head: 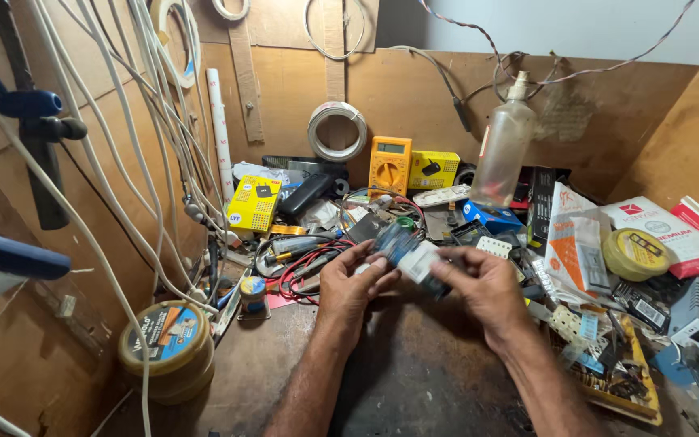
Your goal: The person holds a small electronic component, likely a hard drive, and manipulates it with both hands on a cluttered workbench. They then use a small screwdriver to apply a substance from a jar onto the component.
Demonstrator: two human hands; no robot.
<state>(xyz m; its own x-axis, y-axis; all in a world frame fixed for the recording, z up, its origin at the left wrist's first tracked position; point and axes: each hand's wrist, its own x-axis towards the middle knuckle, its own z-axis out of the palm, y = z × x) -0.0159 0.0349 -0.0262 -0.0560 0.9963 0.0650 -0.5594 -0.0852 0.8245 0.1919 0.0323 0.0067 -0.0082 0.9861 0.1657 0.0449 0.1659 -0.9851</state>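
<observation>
Both my hands meet over the middle of a cluttered wooden workbench (pixel 414 380). Between them is a small blue and white electronic part (pixel 408 252), blurred by motion. My left hand (pixel 351 285) grips its left end with thumb and fingers. My right hand (pixel 483 287) pinches its white right end. Red and black test leads (pixel 299 271) lie just left of my left hand. An orange multimeter (pixel 390 164) leans against the back wall behind the hands.
A round yellow tin (pixel 167 348) sits at front left below hanging white cables (pixel 115 162). A clear spray bottle (pixel 502 150), yellow boxes (pixel 254 204), a wire coil (pixel 337 129), packets (pixel 576 243) and a parts tray (pixel 616 368) crowd the back and right.
</observation>
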